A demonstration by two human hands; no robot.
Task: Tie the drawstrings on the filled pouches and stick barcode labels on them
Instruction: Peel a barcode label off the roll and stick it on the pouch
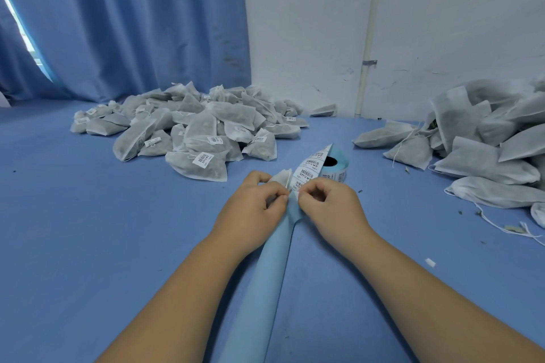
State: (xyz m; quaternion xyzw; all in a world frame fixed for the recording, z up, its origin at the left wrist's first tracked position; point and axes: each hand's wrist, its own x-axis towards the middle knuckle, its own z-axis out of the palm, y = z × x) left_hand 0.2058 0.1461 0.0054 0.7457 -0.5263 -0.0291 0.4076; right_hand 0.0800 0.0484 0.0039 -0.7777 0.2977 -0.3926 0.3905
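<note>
Label strip (306,169), pinched by left hand (250,209), right hand (330,206)

You have two pouch heaps, the labelled heap (188,127) and the plain heap (486,150), each too many to count; one label roll (339,156); one backing strip (265,289).

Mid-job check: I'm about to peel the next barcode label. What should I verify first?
1. Grip of left hand on backing paper: ok.
2. Pinch of right hand on label strip: ok.
3. Label lifted off the backing: cannot tell.
4. Supply on label roll, just behind the hands: ok.
5. Pouch in hand to receive it: cannot tell.
6. Stock in right pile of pouches: ok.
</note>
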